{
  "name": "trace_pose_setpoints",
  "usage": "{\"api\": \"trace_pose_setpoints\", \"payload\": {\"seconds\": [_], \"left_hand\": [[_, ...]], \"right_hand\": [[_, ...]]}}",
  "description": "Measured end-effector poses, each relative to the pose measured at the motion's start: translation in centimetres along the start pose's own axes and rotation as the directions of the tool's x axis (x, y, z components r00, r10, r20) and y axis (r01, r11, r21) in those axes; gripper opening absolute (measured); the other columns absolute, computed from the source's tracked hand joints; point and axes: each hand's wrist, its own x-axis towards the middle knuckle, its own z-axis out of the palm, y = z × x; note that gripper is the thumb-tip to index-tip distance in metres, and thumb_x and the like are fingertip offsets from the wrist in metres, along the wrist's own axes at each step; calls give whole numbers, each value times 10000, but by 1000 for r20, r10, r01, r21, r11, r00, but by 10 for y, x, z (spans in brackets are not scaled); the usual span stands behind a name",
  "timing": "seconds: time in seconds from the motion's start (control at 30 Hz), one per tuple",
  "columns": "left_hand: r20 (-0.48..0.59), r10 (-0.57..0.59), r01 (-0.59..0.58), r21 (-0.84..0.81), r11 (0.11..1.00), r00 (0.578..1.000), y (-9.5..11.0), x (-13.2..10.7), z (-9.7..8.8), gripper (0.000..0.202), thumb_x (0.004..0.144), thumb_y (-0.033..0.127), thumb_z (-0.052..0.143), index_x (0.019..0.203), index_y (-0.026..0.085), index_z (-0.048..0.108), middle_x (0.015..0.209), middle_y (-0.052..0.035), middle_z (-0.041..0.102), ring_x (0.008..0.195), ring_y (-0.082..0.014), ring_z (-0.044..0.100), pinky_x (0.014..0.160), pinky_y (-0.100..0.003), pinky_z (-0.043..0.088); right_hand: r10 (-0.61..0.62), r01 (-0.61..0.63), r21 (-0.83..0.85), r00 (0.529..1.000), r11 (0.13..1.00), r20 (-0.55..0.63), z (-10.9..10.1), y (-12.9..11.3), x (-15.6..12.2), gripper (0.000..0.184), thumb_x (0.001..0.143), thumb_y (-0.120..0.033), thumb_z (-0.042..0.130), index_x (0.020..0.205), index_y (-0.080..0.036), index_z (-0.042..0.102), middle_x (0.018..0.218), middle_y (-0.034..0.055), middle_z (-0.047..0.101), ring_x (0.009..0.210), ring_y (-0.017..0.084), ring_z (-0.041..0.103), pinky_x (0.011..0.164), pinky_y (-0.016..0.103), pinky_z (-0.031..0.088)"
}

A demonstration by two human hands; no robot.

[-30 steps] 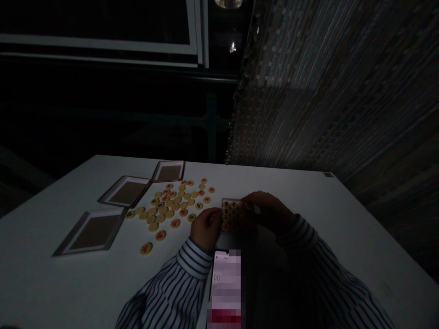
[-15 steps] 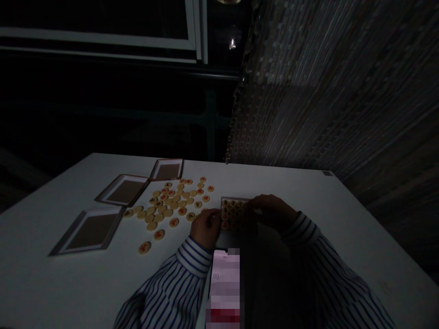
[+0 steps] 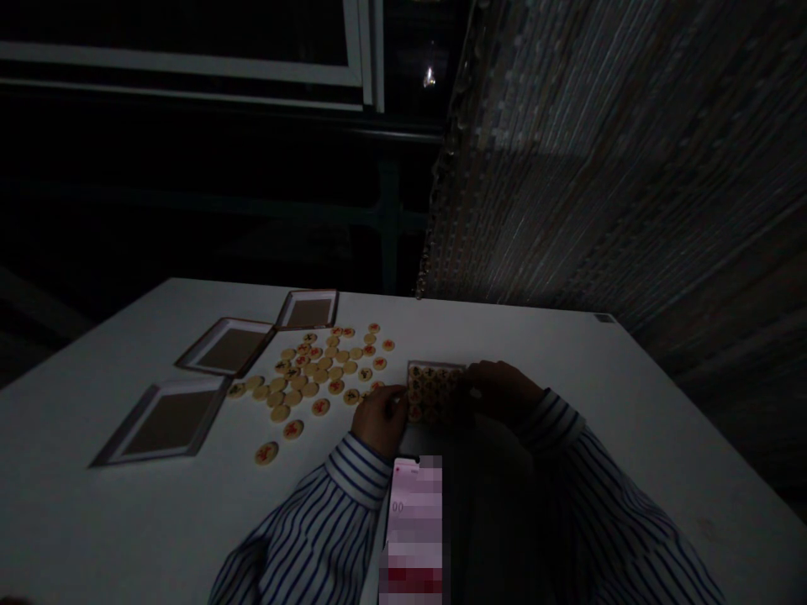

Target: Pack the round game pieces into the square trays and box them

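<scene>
A shallow box (image 3: 436, 365) full of round Chinese chess pieces (image 3: 429, 391), laid in rows, is on the table between my hands. My left hand (image 3: 379, 416) is curled at its left edge, thumb and fingers against the side. At the right edge my right hand (image 3: 501, 388) is closed around the box's side; shadow hides much of its fingers. Loose Chinese chess pieces (image 3: 321, 370) lie scattered left of the box, some face up with red or black characters, others showing plain wood.
Three shallow open trays (image 3: 218, 412) stand in a slanting row at the left of the white table (image 3: 567, 521). A lit phone (image 3: 416, 521) lies in front of me, close to my left sleeve. Past the far right edge hangs a strand curtain (image 3: 542, 168).
Both hands stay at the box with hardly any movement. The view has shifted very slightly. The loose pieces and trays rest as before.
</scene>
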Motion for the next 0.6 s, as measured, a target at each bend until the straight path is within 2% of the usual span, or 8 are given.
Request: {"api": "trace_pose_setpoints", "payload": {"seconds": [0.6], "left_hand": [[0, 7, -7, 28, 1000, 1000, -2, 1, 1, 220, 737, 255, 462, 871, 173, 616, 800, -48, 650, 716, -154, 592, 660, -277, 462]], "right_hand": [[-2, -3, 54, 996, 999, 90, -6, -3, 1, 171, 719, -256, 494, 804, -202, 633, 885, 71, 620, 809, 176, 568, 670, 261, 397]]}}
